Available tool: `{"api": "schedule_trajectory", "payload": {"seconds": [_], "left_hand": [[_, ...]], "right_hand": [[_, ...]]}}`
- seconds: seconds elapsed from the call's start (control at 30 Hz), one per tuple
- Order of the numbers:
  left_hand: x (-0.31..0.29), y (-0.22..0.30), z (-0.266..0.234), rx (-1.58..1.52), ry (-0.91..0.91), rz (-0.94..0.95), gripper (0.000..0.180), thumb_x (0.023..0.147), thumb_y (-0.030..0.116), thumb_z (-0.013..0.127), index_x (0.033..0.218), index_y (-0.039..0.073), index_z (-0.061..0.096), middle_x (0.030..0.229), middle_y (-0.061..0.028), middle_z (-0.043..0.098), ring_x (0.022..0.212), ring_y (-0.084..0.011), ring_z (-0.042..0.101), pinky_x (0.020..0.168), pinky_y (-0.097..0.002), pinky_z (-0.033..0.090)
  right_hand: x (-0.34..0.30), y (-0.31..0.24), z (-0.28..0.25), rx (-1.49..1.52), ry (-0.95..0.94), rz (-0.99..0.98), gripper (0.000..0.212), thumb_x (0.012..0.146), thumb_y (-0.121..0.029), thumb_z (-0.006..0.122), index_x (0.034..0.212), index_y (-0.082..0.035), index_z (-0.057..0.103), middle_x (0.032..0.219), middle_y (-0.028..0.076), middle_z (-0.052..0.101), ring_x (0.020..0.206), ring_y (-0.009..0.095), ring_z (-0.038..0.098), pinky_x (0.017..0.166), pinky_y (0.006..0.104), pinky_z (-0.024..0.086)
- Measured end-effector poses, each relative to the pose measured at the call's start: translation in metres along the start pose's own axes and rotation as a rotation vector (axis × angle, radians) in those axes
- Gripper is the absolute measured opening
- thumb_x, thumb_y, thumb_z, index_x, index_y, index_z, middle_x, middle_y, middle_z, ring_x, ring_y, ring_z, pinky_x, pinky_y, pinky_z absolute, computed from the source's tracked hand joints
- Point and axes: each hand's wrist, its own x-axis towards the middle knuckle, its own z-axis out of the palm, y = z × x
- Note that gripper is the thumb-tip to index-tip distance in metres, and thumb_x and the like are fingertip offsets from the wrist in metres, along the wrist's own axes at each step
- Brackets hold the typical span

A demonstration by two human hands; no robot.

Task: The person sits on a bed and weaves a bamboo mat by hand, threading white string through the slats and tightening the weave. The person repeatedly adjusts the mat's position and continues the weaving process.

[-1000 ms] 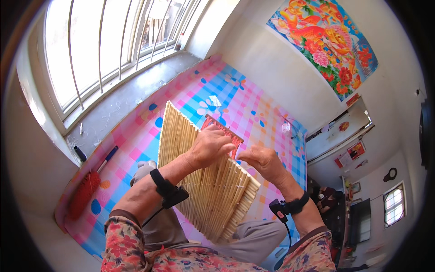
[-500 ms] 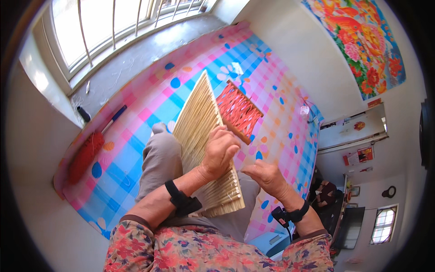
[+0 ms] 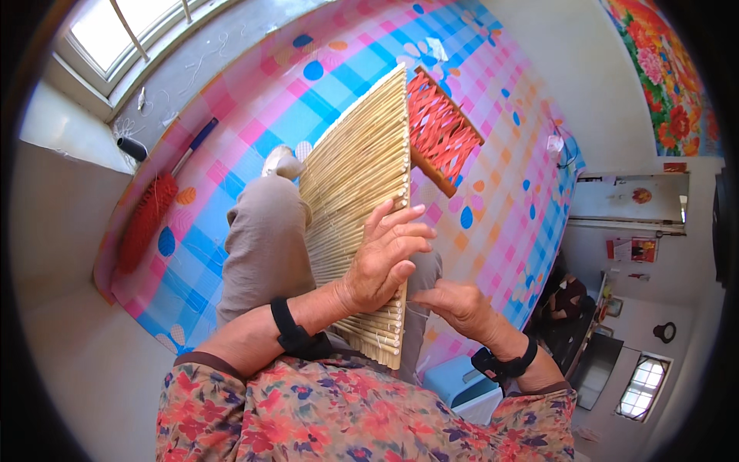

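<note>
A stiff mat of pale plant stalks (image 3: pixel 350 177), laid side by side, stands tilted across my lap, its cut ends along the right edge. My left hand (image 3: pixel 385 258) rests on the mat near that edge, fingers stretched out and apart, some reaching past the stalk ends. Just right of the mat's lower edge, my right hand (image 3: pixel 462 308) is closed in a pinch. Whatever sits between its fingertips is too small to make out. Small pale stitches or threads show near the lower stalk ends.
A stool with red woven straps (image 3: pixel 445 123) stands beyond the mat on the checked, flowered sheet (image 3: pixel 493 231). At left lies a red duster (image 3: pixel 146 219) with a blue-ended handle. A blue container (image 3: pixel 450 379) is below my right forearm. A barred window (image 3: pixel 108 38) is at upper left.
My left hand's fingers have gone from curled at the mat's edge to stretched out. The mat's right edge now stands more upright in view. My right hand stays pinched, and the view has shifted.
</note>
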Motion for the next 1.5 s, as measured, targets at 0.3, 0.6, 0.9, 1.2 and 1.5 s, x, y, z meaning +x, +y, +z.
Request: {"api": "schedule_trajectory", "payload": {"seconds": [0.3,0.6,0.9,1.2,1.5], "left_hand": [[-0.011,-0.004,0.002,-0.095,-0.006,-0.084,0.041,0.107,0.031,0.036,0.124,0.002,0.058,0.146,-0.0249,0.047,0.14,-0.0397,0.039,0.117,-0.0531,0.023],[-0.013,-0.006,-0.002,-0.097,-0.017,-0.113,0.04,0.107,0.03,0.036,0.125,0.002,0.059,0.146,-0.0239,0.048,0.142,-0.0397,0.038,0.118,-0.0526,0.021],[-0.014,-0.006,-0.006,-0.084,-0.042,-0.119,0.032,0.104,0.025,0.044,0.124,0.005,0.058,0.147,-0.0181,0.049,0.145,-0.0355,0.036,0.118,-0.0505,0.018],[-0.012,-0.005,-0.002,-0.094,-0.066,-0.132,0.037,0.105,0.026,0.037,0.126,0.004,0.059,0.145,-0.0213,0.051,0.143,-0.0382,0.038,0.118,-0.052,0.018],[-0.01,-0.009,0.001,-0.135,-0.091,-0.143,0.037,0.105,0.026,0.038,0.128,0.005,0.058,0.147,-0.0211,0.049,0.146,-0.0377,0.035,0.119,-0.0515,0.016]], "right_hand": [[0.007,0.013,0.001,0.026,-0.015,-0.141,0.032,0.074,-0.002,0.067,0.105,-0.011,0.068,0.063,0.003,0.043,0.054,0.021,0.054,0.05,0.0351,0.043],[0.015,0.02,0.009,0.154,-0.016,-0.187,0.033,0.074,-0.002,0.067,0.107,-0.009,0.068,0.062,0.003,0.042,0.052,0.019,0.052,0.046,0.0335,0.04],[0.02,0.015,0.006,0.178,-0.062,-0.155,0.033,0.072,-0.001,0.067,0.105,-0.007,0.069,0.063,0.002,0.041,0.052,0.019,0.052,0.046,0.0329,0.041],[0.024,0.007,0.011,0.258,-0.043,-0.116,0.03,0.079,-0.003,0.07,0.109,-0.007,0.068,0.064,0.004,0.043,0.053,0.021,0.053,0.048,0.0346,0.042],[0.019,0.015,0.015,0.284,-0.023,-0.104,0.028,0.079,-0.003,0.072,0.107,-0.009,0.067,0.064,0.004,0.046,0.055,0.021,0.055,0.049,0.0344,0.043]]}}
